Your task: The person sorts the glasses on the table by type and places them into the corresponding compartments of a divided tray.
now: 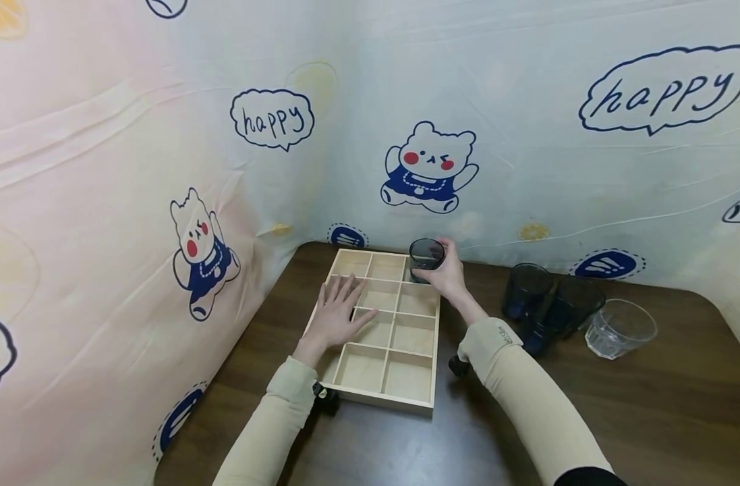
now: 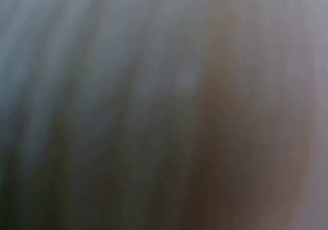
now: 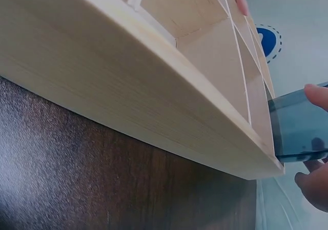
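Observation:
A pale wooden box (image 1: 409, 378) divided into several open compartments lies on the table. At its far right corner my right hand (image 1: 447, 273) grips a dark tinted glass (image 1: 426, 254), fingers and thumb around its sides. In the right wrist view the bluish glass (image 3: 297, 125) stands at the end compartment, its lower part hidden by the box wall (image 3: 154, 107); fingertips (image 3: 313, 189) touch its side. My left hand (image 1: 335, 318) rests across the left side of the box with its fingers spread. The left wrist view is too blurred to make anything out.
Right of the box, on the brown wooden table (image 1: 394, 452), are a dark tinted glass (image 1: 526, 290), more dark glassware (image 1: 570, 304) close beside it, and a clear glass (image 1: 621, 329). Printed fabric (image 1: 345, 175) hangs behind and to the left of the table.

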The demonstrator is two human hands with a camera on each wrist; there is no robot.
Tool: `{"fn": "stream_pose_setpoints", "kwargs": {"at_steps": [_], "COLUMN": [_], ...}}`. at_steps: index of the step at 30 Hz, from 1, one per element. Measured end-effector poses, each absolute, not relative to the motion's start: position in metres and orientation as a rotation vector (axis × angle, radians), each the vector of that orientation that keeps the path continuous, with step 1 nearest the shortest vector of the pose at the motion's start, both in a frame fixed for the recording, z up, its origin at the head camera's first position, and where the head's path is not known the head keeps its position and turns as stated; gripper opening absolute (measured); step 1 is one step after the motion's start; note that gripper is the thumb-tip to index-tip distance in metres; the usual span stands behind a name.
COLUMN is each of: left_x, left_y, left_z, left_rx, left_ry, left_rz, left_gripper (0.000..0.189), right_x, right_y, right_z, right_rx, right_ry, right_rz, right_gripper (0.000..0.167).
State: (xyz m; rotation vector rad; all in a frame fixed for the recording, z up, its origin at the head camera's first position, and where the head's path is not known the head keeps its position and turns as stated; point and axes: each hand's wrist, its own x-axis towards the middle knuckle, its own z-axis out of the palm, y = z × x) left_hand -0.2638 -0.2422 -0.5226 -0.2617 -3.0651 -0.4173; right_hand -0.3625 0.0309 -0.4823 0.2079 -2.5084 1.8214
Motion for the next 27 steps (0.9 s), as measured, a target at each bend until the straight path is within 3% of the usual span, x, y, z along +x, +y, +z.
{"fn": "stream_pose_setpoints", "kwargs": {"at_steps": [10, 19, 27], "left_x": [-0.266, -0.267, -0.267], "left_y": [-0.240, -0.241, -0.242], "left_z": [-0.528, -0.525, -0.527], "left_rx": [-0.253, -0.262, -0.271], "left_ry": [-3.063, -3.046, -3.039], "left_rz": [-0.423, -0.391, -0.400], "left_gripper": [0.087, 0.086, 0.088], "right_x": [-0.362, -0.334, -0.316], "right_y": [0.036, 0.065, 0.089], "right_z": [-0.485, -0.481, -0.482], "right_rx": [0.234, 0.273, 0.392], "right_ry": [-2.597, -2.536, -2.645], "right_rz": [1.797, 1.827, 1.589], "right_gripper": [0.098, 0.100, 0.099]}}
